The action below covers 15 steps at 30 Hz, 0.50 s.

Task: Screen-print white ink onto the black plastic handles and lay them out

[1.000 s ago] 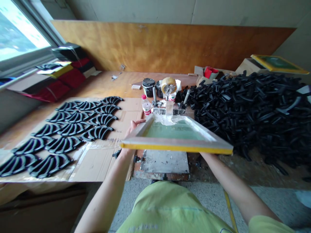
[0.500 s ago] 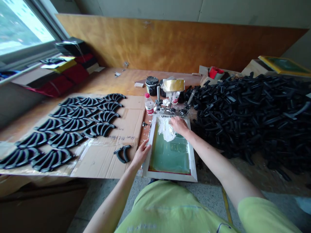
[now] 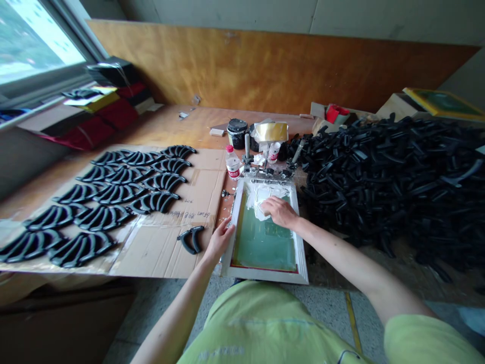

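Observation:
A screen-printing frame [image 3: 302,253] with a green mesh lies flat in front of me, its far end at a metal clamp [image 3: 265,176]. Thick white ink [image 3: 282,191] is smeared over the mesh's far part. My right hand [image 3: 279,211] is closed over the mesh on what looks like a white, ink-covered scraper [image 3: 261,210], mostly hidden by ink and fingers. My left hand [image 3: 223,237] grips the frame's left edge, thumb toward the mesh. Left of that hand, two curved black plastic handles [image 3: 192,239] lie on cardboard.
Rows of black handles [image 3: 102,217] cover the cardboard [image 3: 151,247] at left. A big heap of black parts [image 3: 394,167] is piled at right. Behind the frame stand a red-capped bottle [image 3: 232,163] and a black tub [image 3: 237,133]. A wooden board [image 3: 265,65] rises at the back.
My right hand has moved toward me over the mesh, from the far end near the clamp, drawing through the white ink. My left hand stays at the frame's edge.

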{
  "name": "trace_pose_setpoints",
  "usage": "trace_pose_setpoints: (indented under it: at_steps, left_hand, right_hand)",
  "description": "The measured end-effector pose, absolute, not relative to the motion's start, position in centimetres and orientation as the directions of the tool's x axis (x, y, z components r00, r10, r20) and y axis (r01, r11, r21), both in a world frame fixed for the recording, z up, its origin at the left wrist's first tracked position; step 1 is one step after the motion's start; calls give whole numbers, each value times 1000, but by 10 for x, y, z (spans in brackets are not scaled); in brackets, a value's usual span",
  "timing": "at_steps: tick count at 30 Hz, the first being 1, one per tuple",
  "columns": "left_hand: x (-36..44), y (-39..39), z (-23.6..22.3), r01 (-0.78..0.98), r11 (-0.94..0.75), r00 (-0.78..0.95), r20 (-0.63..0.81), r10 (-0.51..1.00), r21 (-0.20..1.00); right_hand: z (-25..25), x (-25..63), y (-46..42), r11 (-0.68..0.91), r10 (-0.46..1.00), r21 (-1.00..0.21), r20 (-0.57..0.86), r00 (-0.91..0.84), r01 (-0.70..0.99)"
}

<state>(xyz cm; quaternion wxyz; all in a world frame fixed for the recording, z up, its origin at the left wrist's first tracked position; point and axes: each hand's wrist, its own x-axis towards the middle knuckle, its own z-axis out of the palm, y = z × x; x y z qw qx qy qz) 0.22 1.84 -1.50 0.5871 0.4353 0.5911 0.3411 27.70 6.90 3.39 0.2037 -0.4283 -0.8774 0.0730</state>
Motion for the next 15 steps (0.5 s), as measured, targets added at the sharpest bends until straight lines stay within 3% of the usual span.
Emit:
trace_pose_setpoints:
  at_steps: [3, 6, 12, 15]
  left_hand:
    - [3, 18, -12, 106, 401, 67, -409, 910, 910]
    - [4, 18, 0, 93, 402, 94, -410, 907, 911]
    - [5, 19, 58, 51, 385, 115, -389, 914, 921]
    - [10, 29, 87, -5, 362, 110, -360, 927, 932]
  right_hand:
    - [27, 280, 56, 684, 729, -314, 283, -623, 658]
    - [38, 280, 69, 639, 768, -357, 259, -586, 681]
    - [73, 290, 141, 365, 916, -367, 305, -260, 856]
    - [72, 330, 145, 205, 941, -431, 335, -55, 879]
